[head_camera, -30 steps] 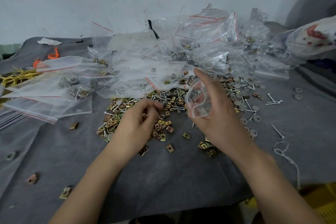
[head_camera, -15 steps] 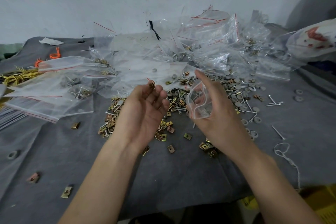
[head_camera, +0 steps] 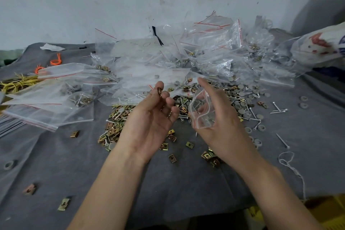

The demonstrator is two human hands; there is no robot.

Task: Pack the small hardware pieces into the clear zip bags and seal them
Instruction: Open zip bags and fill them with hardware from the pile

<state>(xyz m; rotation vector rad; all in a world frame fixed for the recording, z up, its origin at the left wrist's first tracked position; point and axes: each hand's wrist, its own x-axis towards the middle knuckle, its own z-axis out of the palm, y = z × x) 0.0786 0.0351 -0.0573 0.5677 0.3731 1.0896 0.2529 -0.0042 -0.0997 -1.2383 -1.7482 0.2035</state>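
Fingers (head_camera: 169,101) of the left hand (head_camera: 149,123) are curled, palm up, above the heap of brass-coloured square clip nuts (head_camera: 113,130); the fingertips pinch one small brass-coloured clip (head_camera: 159,90). The right hand (head_camera: 222,123), just right of the heap, grips a small clear zip bag with red seal line (head_camera: 200,113). The bag's long axis is roughly upright and its mouth gapes toward the left hand. Filled clear bags (head_camera: 186,61) are piled behind the heap. Grey round washers (head_camera: 240,102) and silver nails (head_camera: 278,110) lie scattered to its right.

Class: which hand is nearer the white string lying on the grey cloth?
Right. The right hand, holding a small bag, is left of the white string; the left hand, pinching a clip, is farther left.
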